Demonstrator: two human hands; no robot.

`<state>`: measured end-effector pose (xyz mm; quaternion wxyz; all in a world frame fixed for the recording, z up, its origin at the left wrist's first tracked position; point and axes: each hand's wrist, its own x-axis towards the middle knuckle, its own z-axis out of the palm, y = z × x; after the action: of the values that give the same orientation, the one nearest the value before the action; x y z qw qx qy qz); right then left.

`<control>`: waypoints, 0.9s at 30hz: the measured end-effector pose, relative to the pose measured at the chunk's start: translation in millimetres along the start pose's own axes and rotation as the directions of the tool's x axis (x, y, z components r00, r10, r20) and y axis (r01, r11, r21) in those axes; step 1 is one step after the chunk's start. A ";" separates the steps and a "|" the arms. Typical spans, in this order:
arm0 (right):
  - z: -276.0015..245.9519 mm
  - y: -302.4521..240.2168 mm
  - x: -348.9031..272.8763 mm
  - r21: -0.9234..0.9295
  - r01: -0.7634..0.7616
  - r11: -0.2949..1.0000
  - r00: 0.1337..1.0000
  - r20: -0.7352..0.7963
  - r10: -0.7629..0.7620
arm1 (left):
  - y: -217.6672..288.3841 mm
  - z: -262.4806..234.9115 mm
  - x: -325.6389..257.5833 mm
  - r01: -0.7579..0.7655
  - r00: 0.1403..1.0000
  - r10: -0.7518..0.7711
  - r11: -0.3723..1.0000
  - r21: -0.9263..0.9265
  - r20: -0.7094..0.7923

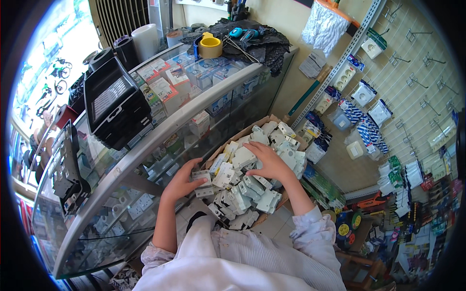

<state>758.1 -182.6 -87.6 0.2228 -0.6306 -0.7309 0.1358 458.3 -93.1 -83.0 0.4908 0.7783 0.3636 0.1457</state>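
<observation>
Below, L hand (182, 180) fingers pinching grey breaker (202, 177), R hand (268, 162) spread on white breakers (242, 194), cardboard box (242, 131).

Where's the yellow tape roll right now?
In the head view, the yellow tape roll sits on top of the glass display counter at its far end, upper centre, just left of the dark cloth.

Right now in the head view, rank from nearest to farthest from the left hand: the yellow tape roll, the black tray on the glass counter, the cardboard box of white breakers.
1. Cardboard box of white breakers: the left hand touches its contents.
2. Black tray: upper left, on the glass counter.
3. Yellow tape roll: far end of the counter.
</observation>
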 end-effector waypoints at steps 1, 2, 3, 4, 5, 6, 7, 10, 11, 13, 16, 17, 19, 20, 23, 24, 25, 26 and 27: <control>3.4 4.2 5.8 -0.008 -0.025 1.000 0.998 0.056 0.025 | -3.4 0.6 0.5 0.000 1.000 0.000 1.000 0.000 -0.001; 5.3 5.4 11.5 -0.007 -0.020 1.000 0.998 0.059 0.021 | -12.8 2.0 0.0 -0.033 0.999 0.033 0.999 0.015 0.010; 6.5 6.3 16.8 -0.034 -0.059 0.998 0.987 0.145 0.064 | -21.8 3.6 -0.5 -0.067 0.998 0.067 0.997 0.029 0.021; 7.9 7.0 20.3 -0.066 -0.096 0.993 0.967 0.229 0.109 | -30.0 5.3 -1.0 -0.064 0.998 0.064 0.998 0.028 0.018; 9.8 7.6 22.2 -0.064 -0.091 0.994 0.967 0.234 0.103 | -35.1 6.1 -2.4 -0.072 0.997 0.071 0.997 0.033 0.032; 10.6 9.1 23.2 -0.048 -0.096 0.994 0.966 0.236 0.105 | -39.1 6.0 -3.9 -0.081 0.996 0.079 0.996 0.037 0.046; 11.5 10.9 24.0 -0.032 -0.102 0.994 0.965 0.239 0.107 | -41.9 5.5 -5.8 -0.077 0.996 0.075 0.996 0.036 0.041; 16.7 21.5 22.2 0.144 -0.104 0.984 0.979 0.187 0.076 | -39.1 5.3 -9.5 -0.017 0.997 0.016 1.000 0.017 0.073; 16.5 22.4 22.7 0.143 -0.102 0.984 0.979 0.190 0.074 | -40.9 6.0 -10.8 -0.045 0.996 0.042 0.999 0.029 0.078; 15.7 23.6 24.0 0.118 -0.122 0.986 0.978 0.182 0.099 | -43.7 7.0 -11.7 -0.073 0.994 0.070 0.997 0.039 0.082; 9.6 11.7 28.9 -0.056 -0.121 0.991 0.966 0.222 0.130 | -50.0 7.6 -13.3 -0.071 0.994 0.067 0.997 0.044 0.082; 7.5 5.9 29.5 -0.056 -0.119 0.991 0.966 0.224 0.128 | -52.9 9.0 -14.0 -0.077 0.994 0.075 0.996 0.032 0.080; 5.9 -4.1 31.4 -0.096 -0.115 0.989 0.963 0.235 0.134 | -57.5 11.4 -16.3 -0.081 0.994 0.079 0.997 0.020 0.074; 7.4 -1.3 31.3 -0.098 -0.117 0.988 0.963 0.233 0.137 | -57.4 13.2 -15.8 -0.099 0.993 0.098 0.995 0.011 0.064; 16.9 14.9 34.5 -0.030 -0.140 0.990 0.971 0.190 0.143 | -51.4 16.4 -14.7 -0.086 0.996 0.086 0.996 -0.017 0.034; 16.2 20.4 36.4 -0.018 -0.124 0.992 0.977 0.176 0.125 | -50.0 17.0 -15.0 -0.052 0.998 0.053 0.998 -0.036 0.015; 14.7 26.1 37.1 -0.007 -0.108 0.994 0.981 0.160 0.107 | -51.1 17.8 -14.8 -0.053 0.998 0.053 0.998 -0.036 0.016; 12.9 28.6 38.8 -0.006 -0.105 0.994 0.981 0.161 0.105 | -54.0 18.1 -14.3 -0.069 0.997 0.068 0.996 -0.055 -0.018; 10.7 31.2 40.0 0.077 -0.098 0.992 0.989 0.116 0.089 | -55.6 17.7 -14.2 -0.087 0.995 0.083 0.993 -0.074 -0.052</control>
<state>775.4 -137.2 -105.6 0.2005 -0.6459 -0.7056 0.2117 435.3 -100.7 -137.9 0.5043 0.7700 0.3363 0.1992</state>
